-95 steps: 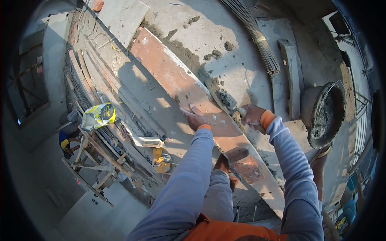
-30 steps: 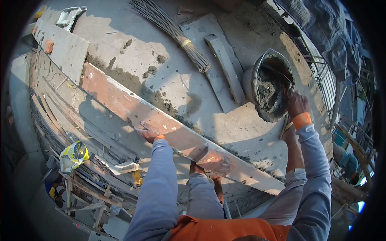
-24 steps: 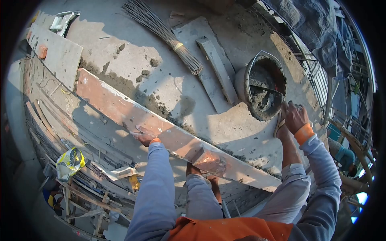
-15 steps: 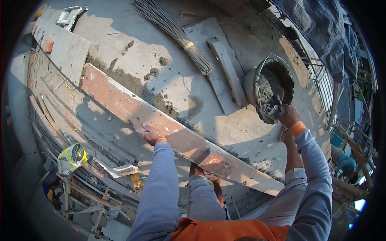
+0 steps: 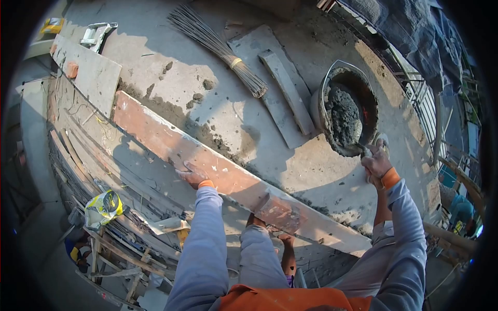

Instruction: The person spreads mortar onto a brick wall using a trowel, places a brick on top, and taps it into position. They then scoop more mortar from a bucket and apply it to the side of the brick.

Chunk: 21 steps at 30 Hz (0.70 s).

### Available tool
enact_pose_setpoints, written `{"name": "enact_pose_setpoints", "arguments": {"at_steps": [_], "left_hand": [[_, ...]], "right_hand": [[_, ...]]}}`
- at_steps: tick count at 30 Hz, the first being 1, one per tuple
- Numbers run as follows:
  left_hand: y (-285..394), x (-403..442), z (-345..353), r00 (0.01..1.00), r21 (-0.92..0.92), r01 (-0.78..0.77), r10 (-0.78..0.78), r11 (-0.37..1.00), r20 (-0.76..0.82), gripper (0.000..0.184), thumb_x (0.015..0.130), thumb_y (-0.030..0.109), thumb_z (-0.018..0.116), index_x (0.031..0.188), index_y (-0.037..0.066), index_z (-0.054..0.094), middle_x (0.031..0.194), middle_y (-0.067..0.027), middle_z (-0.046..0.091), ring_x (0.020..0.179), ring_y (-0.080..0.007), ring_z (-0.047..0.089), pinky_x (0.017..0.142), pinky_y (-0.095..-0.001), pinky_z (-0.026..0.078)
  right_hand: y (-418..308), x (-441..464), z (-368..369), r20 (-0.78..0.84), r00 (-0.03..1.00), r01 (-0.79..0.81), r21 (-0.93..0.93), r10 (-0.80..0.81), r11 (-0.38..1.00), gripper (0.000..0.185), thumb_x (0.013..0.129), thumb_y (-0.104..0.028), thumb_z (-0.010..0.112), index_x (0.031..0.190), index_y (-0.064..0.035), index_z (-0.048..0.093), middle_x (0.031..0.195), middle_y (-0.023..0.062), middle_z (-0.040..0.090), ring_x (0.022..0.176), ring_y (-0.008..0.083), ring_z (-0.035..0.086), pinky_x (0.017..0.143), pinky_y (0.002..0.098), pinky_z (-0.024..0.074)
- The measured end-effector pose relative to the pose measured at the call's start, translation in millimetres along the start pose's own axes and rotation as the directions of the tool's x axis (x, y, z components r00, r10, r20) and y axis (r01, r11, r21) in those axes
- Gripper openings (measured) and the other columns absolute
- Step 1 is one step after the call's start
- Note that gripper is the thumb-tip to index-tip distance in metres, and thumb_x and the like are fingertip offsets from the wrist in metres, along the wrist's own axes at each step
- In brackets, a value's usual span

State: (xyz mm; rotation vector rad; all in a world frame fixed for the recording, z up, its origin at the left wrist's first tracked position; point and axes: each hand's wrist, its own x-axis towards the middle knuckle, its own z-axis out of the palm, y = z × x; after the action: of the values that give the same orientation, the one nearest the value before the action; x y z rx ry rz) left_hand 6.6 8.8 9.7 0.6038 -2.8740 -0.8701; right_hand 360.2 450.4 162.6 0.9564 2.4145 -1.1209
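Observation:
My left hand point(image 5: 193, 175) lies on the long reddish-brown board point(image 5: 155, 132), its fingers stretched out over the face. The board stands on edge along a rough line of mortar. At the right, my right hand point(image 5: 376, 161) is closed round the handle of a trowel point(image 5: 358, 136), at the near rim of a bucket point(image 5: 317, 111). The trowel's blade reaches into the bucket and is partly covered by grey wet mortar point(image 5: 342, 111). A brick-like block point(image 5: 271, 207) sits against the near side of the board, close to my knee.
A tied bundle of thin rods point(image 5: 218, 49) and a short timber point(image 5: 288, 90) lie on the concrete floor beyond the board. At the left are a flat panel point(image 5: 93, 72), a yellow-and-grey bag point(image 5: 104, 207) and stacked wood strips. Another person point(image 5: 78, 251) shows at lower left.
My right hand has drawn slightly toward me and down, with the trowel blade now lower in the bucket. The view has shifted a little. My left hand stays on the board.

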Motion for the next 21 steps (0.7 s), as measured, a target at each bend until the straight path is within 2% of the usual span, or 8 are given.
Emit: {"name": "enact_pose_setpoints", "arguments": {"at_steps": [1, 3, 5, 6, 7, 11, 13, 21], "left_hand": [[-10.9, 10.6, 2.3, 0.999, 0.006, 0.008, -0.007, 1.0, -0.035, 0.064, 0.094, 0.043, 0.043, 0.136, -0.004, 0.032, 0.129, -0.0299, 0.044, 0.116, -0.0407, 0.048, 0.099, -0.0449, 0.038], [-28.5, 50.2, 13.7, 0.986, 0.073, -0.052, 0.063, 0.996, -0.152, 0.064, 0.094, 0.043, 0.044, 0.135, -0.005, 0.033, 0.127, -0.0308, 0.045, 0.115, -0.0414, 0.048, 0.099, -0.0442, 0.038], [3.1, 88.1, 8.2, 0.993, 0.041, -0.02, 0.025, 0.999, -0.115, 0.063, 0.094, 0.041, 0.047, 0.131, -0.009, 0.033, 0.128, -0.0314, 0.042, 0.117, -0.041, 0.048, 0.098, -0.0437, 0.041], [14.9, 109.6, 11.4, 0.99, 0.018, 0.003, -0.001, 1.0, -0.141, 0.064, 0.094, 0.044, 0.045, 0.131, -0.008, 0.035, 0.128, -0.0321, 0.043, 0.116, -0.0418, 0.048, 0.1, -0.0434, 0.039], [20.6, 129.2, 17.3, 0.987, -0.008, 0.026, -0.027, 1.0, -0.159, 0.065, 0.094, 0.046, 0.042, 0.13, -0.007, 0.037, 0.127, -0.0328, 0.045, 0.116, -0.0427, 0.048, 0.101, -0.043, 0.037], [7.8, 176.6, 36.8, 0.991, 0.041, 0.11, -0.106, 0.993, -0.083, 0.063, 0.094, 0.048, 0.039, 0.126, -0.006, 0.043, 0.123, -0.0321, 0.049, 0.114, -0.0426, 0.05, 0.099, -0.0437, 0.039], [24.3, 172.7, 37.7, 0.985, 0.141, 0.138, -0.121, 0.98, -0.125, 0.062, 0.094, 0.048, 0.038, 0.124, -0.006, 0.045, 0.121, -0.0317, 0.051, 0.112, -0.0428, 0.051, 0.097, -0.0444, 0.041], [44.9, 166.2, 31.2, 0.975, 0.25, 0.216, -0.198, 0.944, -0.096, 0.059, 0.096, 0.048, 0.033, 0.118, -0.004, 0.046, 0.114, -0.0291, 0.056, 0.103, -0.0433, 0.056, 0.089, -0.0473, 0.045]], "right_hand": [[-29.7, -5.7, -9.7, 0.053, 0.917, -0.393, 0.277, 0.394, 0.877, 0.013, 0.061, -0.013, 0.06, 0.066, -0.001, 0.057, 0.07, 0.0127, 0.059, 0.054, 0.0247, 0.055, 0.067, 0.0331, 0.0486], [-0.5, -16.4, -19.2, 0.045, 0.985, -0.169, 0.081, 0.165, 0.982, 0.012, 0.062, -0.011, 0.058, 0.063, -0.0005, 0.055, 0.085, 0.0166, 0.06, 0.055, 0.0249, 0.056, 0.073, 0.0344, 0.0485], [60.2, -42.6, -23.7, 0.086, 0.99, 0.135, -0.304, -0.114, 0.943, 0.012, 0.068, -0.008, 0.051, 0.072, 0.0031, 0.054, 0.087, 0.0157, 0.058, 0.045, 0.0171, 0.05, 0.061, 0.0337, 0.0491], [8.1, -38.6, -33.0, 0.048, 0.987, -0.157, 0.024, 0.155, 0.987, 0.014, 0.07, -0.008, 0.049, 0.076, 0.0037, 0.053, 0.082, 0.013, 0.056, 0.043, 0.0142, 0.047, 0.053, 0.0315, 0.046], [-52.7, -37.4, -45.0, 0.104, 0.901, -0.431, 0.337, 0.422, 0.837, 0.016, 0.071, -0.009, 0.047, 0.08, 0.0043, 0.052, 0.076, 0.0102, 0.055, 0.04, 0.0112, 0.044, 0.045, 0.0292, 0.0429], [-116.9, -25.3, -31.7, 0.045, 0.99, -0.141, 0.173, 0.135, 0.975, 0.014, 0.077, -0.009, 0.052, 0.085, 0.0017, 0.055, 0.064, 0.0047, 0.05, 0.041, 0.0075, 0.043, 0.038, 0.0234, 0.0365], [-187.5, 3.6, -8.2, 0.101, 0.947, -0.319, 0.422, 0.305, 0.849, 0.02, 0.068, -0.014, 0.047, 0.083, 0.0001, 0.05, 0.058, 0.0018, 0.046, 0.041, 0.0093, 0.041, 0.039, 0.0235, 0.0336], [-288.0, 150.2, 133.3, 0.327, 0.943, -0.213, 0.746, -0.068, 0.631, 0.013, 0.079, -0.008, 0.052, 0.088, 0.0005, 0.054, 0.057, 0.0018, 0.049, 0.045, 0.0103, 0.048, 0.043, 0.0248, 0.0377]]}}
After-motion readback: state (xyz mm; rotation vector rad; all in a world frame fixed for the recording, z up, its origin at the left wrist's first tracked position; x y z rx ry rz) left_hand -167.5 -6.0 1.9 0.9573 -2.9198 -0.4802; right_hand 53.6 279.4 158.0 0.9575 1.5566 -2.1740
